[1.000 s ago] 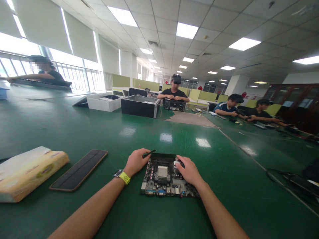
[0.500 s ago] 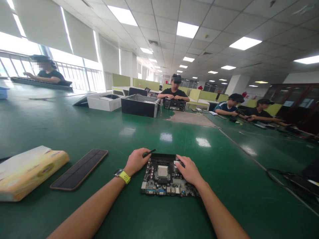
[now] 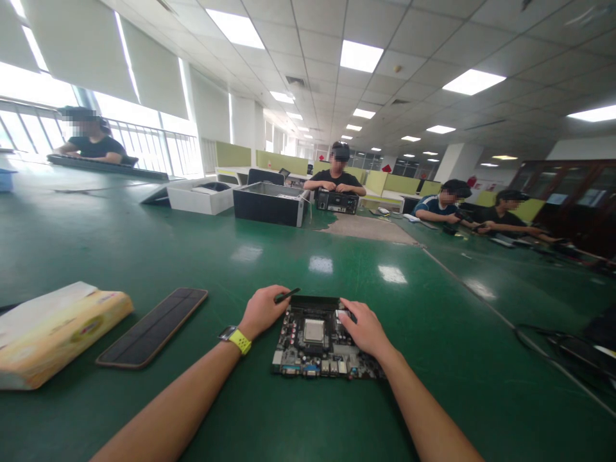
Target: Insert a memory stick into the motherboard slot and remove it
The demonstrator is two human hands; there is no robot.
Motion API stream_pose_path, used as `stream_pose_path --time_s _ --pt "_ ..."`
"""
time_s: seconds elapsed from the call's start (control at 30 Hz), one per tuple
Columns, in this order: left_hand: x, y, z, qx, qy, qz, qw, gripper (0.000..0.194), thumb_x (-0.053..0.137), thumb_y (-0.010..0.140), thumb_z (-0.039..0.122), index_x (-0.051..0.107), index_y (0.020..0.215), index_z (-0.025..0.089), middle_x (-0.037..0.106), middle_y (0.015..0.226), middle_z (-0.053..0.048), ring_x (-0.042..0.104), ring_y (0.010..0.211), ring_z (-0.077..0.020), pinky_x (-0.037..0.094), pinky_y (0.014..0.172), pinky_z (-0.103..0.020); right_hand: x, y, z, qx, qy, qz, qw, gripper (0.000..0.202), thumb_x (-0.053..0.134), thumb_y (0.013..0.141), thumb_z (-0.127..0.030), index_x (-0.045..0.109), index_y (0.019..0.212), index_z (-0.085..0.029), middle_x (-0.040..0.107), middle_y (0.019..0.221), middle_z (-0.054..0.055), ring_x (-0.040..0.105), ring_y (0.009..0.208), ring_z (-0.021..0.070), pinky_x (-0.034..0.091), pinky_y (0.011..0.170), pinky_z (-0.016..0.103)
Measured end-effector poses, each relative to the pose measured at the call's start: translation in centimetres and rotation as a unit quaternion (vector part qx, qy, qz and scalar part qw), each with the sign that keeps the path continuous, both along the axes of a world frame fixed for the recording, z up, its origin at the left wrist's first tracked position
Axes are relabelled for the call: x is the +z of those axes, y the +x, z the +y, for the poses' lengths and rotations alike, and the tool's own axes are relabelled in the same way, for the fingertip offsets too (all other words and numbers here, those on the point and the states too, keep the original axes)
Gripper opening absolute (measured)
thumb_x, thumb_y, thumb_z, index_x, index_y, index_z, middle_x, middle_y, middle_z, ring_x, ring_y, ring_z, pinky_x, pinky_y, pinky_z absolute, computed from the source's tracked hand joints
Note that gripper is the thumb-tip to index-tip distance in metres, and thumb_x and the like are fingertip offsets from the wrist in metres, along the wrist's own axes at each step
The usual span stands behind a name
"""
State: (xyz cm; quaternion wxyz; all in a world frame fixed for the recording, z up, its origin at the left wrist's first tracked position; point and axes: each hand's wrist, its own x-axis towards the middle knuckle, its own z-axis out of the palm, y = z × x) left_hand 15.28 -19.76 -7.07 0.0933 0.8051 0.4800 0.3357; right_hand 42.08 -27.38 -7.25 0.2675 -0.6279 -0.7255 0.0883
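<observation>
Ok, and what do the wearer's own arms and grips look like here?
Both bare forearms show no sleeves. The left grip and right grip are ungloved hands. A wristwatch with a bright yellow-green, perforated strap circles the left wrist; its face is too small to read. The right wrist shows nothing worn.

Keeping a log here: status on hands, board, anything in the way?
Left hand holding thin dark strip. Right hand on motherboard. Motherboard lying on green table. Phone off left, not in the way.
</observation>
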Motion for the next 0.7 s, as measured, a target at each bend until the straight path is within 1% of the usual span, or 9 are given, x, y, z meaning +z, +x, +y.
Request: stream_pose_path --time_s 0.3,0.47,0.57,0.63,0.67,0.7 --pt "0.0 -0.1 0.0 -0.005 0.004 -0.013 1.000 0.024 0.053 0.079 0.030 0.070 0.093 0.021 0.071 0.091 -0.003 0.064 0.083 -0.0189 0.047 0.073 -0.025 -0.1 0.0 -0.1 0.003 0.010 0.018 1.000 0.045 0.046 0.087 -0.037 0.055 0.126 -0.018 0.060 0.124 0.007 0.050 0.115 0.0228 0.035 0.101 0.037" --pt "0.1 -0.2 0.1 0.001 0.020 -0.027 0.999 0.022 0.054 0.077 0.028 0.069 0.091 0.021 0.071 0.090 -0.003 0.064 0.081 -0.0188 0.047 0.073 -0.025 -0.2 0.2 0.1 -0.010 0.040 0.046 0.998 0.043 0.051 0.084 -0.036 0.058 0.122 -0.019 0.063 0.118 0.007 0.055 0.110 0.0226 0.040 0.097 0.037" --pt "0.3 -0.3 0.1 0.017 0.042 -0.049 0.998 0.020 0.053 0.078 0.027 0.068 0.089 0.019 0.071 0.088 -0.003 0.063 0.079 -0.0187 0.047 0.073 -0.026 0.8 -0.1 -0.2 -0.047 0.086 0.070 0.993 0.039 0.044 0.088 -0.035 0.058 0.119 -0.017 0.064 0.113 0.009 0.057 0.105 0.0214 0.041 0.094 0.037" --pt "0.3 -0.4 0.1 0.029 0.057 -0.062 0.996 0.021 0.051 0.079 0.027 0.068 0.088 0.019 0.071 0.087 -0.003 0.063 0.078 -0.0185 0.047 0.072 -0.026 2.0 -1.2 -1.1 -0.064 0.141 0.091 0.984 0.036 0.039 0.091 -0.035 0.060 0.114 -0.016 0.065 0.108 0.010 0.057 0.101 0.0209 0.042 0.092 0.036" --pt "0.3 -0.4 0.2 0.035 0.064 -0.067 0.995 0.021 0.051 0.079 0.027 0.068 0.088 0.019 0.071 0.088 -0.003 0.063 0.078 -0.0185 0.047 0.072 -0.026 2.6 -2.3 -1.7 -0.057 0.169 0.098 0.979 0.034 0.039 0.091 -0.034 0.061 0.110 -0.016 0.065 0.105 0.009 0.057 0.099 0.0207 0.043 0.091 0.036" --pt "0.3 -0.5 0.3 0.041 0.068 -0.071 0.994 0.021 0.050 0.080 0.027 0.067 0.088 0.019 0.070 0.088 -0.003 0.063 0.078 -0.0184 0.047 0.072 -0.026 3.3 -3.6 -2.5 -0.037 0.193 0.098 0.976 0.032 0.040 0.091 -0.034 0.063 0.106 -0.017 0.066 0.102 0.009 0.057 0.097 0.0206 0.043 0.089 0.036"
